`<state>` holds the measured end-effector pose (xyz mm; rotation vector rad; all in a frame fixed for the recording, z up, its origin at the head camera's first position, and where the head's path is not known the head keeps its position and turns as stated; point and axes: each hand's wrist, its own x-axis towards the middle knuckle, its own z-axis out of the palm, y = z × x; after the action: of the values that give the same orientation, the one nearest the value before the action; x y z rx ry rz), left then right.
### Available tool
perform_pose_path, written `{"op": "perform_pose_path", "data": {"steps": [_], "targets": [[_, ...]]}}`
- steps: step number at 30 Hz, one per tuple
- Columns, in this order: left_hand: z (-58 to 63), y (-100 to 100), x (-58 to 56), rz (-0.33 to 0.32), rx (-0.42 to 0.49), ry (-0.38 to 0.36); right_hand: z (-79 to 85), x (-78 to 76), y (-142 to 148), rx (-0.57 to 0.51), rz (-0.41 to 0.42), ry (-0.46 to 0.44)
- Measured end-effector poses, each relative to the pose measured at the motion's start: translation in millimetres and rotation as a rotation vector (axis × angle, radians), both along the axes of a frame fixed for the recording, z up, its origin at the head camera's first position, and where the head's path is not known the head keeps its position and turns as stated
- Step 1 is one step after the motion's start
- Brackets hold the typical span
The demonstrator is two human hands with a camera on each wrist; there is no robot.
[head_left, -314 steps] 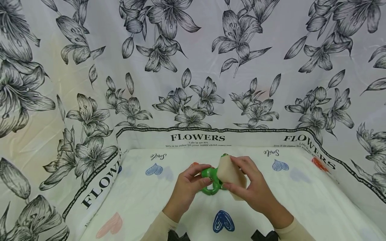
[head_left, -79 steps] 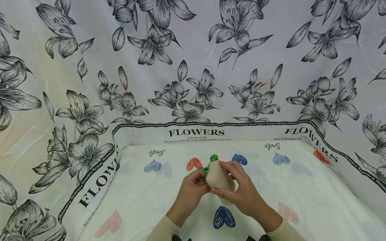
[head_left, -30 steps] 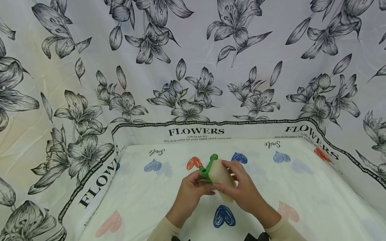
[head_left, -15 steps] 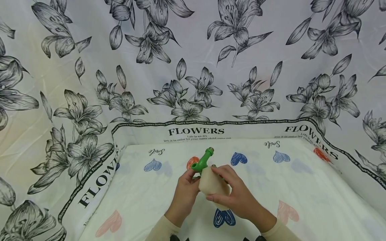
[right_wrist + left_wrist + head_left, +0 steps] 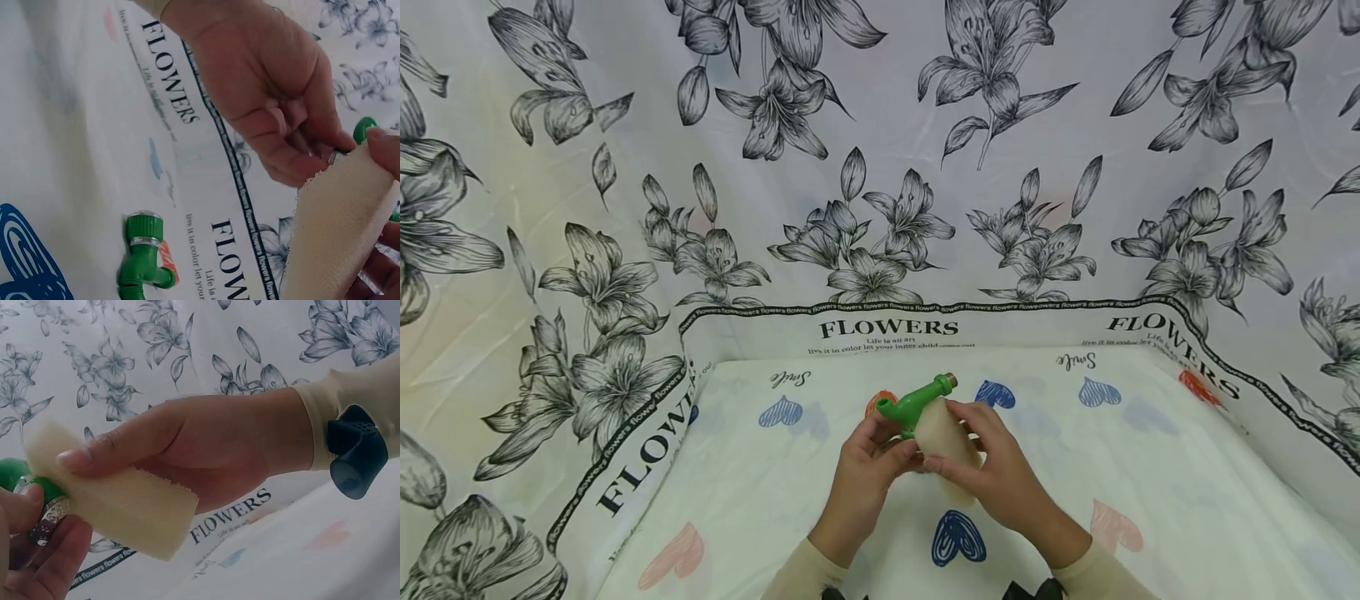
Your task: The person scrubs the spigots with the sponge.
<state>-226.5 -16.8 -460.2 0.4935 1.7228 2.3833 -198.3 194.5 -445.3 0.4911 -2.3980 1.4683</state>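
Note:
A green plastic tap (image 5: 916, 406) is up off the sheet between both hands, its brownish end pointing right and away. My left hand (image 5: 865, 475) pinches it near a silver collar; the left wrist view shows the fingertips (image 5: 62, 547) around that collar. My right hand (image 5: 1003, 479) holds a cream sponge (image 5: 942, 437) between thumb and fingers, against or right beside the tap; contact is hard to tell. The sponge (image 5: 340, 219) hides most of the held tap in the right wrist view. There, another green tap (image 5: 142, 265) appears on the sheet, concealed by my hands in the head view.
A white sheet (image 5: 760, 500) printed with hearts covers the work surface. Floral cloth (image 5: 880, 233) hangs behind and on both sides, its black-edged border meeting the back of the surface. Both forearms come in from the near edge.
Over the last half second the tap has turned, its far end swinging rightward. My right hand has shifted up and slightly right with the sponge. Both hands keep their hold.

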Motion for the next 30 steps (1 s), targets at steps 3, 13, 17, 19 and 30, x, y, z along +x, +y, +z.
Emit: {"op": "perform_pose_path", "data": {"steps": [3, 13, 17, 19, 30], "targets": [[1.0, -1, 0.8, -0.035, 0.003, 0.018, 0.7, -3.5, 5, -0.023, 0.007, -0.011], [8.9, -2, 6.9, -0.103, -0.003, 0.062, 1.6, -9.1, 19, -0.075, 0.017, -0.027], [9.9, 0, 8.0, -0.080, -0.006, 0.043, -0.3, -8.2, 18, -0.073, 0.027, -0.021], [9.6, 1, 7.6, -0.065, -0.014, 0.036, -1.4, -7.2, 16, -0.075, 0.027, -0.017], [5.4, 4, 2.8, 0.011, -0.048, 0.025, -0.5, 6.7, 3, -0.065, 0.054, 0.008]]}}
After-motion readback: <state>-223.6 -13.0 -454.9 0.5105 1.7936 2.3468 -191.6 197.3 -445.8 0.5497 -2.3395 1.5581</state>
